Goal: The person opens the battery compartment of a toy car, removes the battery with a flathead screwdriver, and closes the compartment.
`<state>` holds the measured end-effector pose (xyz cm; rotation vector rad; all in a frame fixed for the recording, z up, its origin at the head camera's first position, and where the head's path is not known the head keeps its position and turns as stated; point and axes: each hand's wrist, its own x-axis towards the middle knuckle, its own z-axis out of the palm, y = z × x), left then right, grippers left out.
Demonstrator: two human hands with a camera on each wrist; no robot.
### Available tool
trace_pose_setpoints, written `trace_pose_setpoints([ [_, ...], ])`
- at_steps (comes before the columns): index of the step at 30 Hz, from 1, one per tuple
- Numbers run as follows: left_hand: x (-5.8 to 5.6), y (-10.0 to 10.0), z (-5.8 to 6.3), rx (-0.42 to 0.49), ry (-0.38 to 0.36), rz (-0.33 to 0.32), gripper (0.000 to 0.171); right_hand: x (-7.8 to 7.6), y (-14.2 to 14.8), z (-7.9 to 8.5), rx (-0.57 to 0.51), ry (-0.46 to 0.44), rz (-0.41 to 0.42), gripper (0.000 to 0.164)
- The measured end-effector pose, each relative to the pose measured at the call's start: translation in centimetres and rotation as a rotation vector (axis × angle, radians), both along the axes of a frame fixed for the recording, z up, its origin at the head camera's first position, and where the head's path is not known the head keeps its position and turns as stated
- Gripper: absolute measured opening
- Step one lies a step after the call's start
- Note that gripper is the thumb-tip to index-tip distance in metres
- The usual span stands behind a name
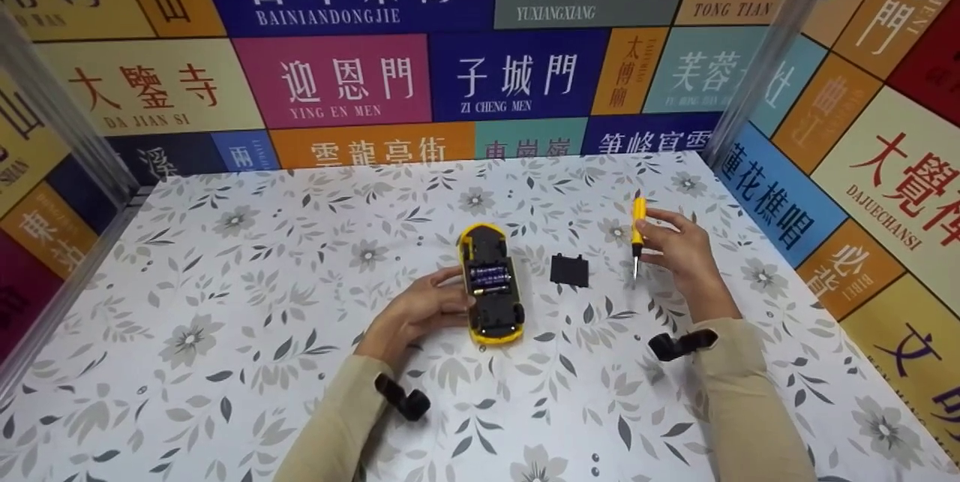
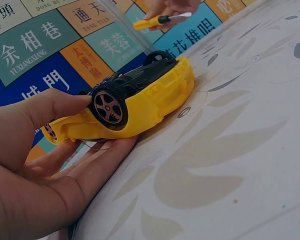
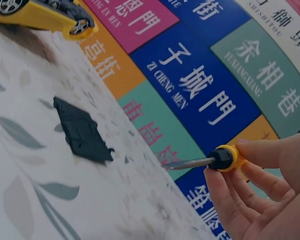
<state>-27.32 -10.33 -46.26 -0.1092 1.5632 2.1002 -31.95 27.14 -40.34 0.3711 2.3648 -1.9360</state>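
A yellow toy car (image 1: 495, 317) is upside down, its black underside facing up and purple batteries (image 1: 491, 276) showing in the open compartment. My left hand (image 1: 420, 309) holds it from the left side; in the left wrist view the thumb lies by a wheel (image 2: 110, 107) and the fingers pass under the body. My right hand (image 1: 682, 253) pinches a yellow-and-black screwdriver (image 1: 638, 223), its metal tip pointing down toward the table. Between the car and the screwdriver lies a black battery cover (image 1: 570, 270), flat on the table and touched by neither hand.
The table wears a white cloth (image 1: 187, 392) with grey leaves and flowers. Colourful panels (image 1: 330, 80) with Chinese lettering stand behind and at both sides. A black wrist strap (image 1: 681, 344) sits on each sleeve.
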Motion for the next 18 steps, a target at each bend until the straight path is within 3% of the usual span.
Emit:
trace_pose_setpoints([
  [7, 0.1, -0.2, 0.0, -0.012, 0.015, 0.003, 0.073, -0.6, 0.7, -1.6, -0.014, -0.117, 0.030, 0.061],
  [18, 0.1, -0.1, -0.1, -0.014, 0.019, -0.009, 0.073, -0.8, 1.2, -2.6, 0.067, -0.146, 0.064, 0.061],
])
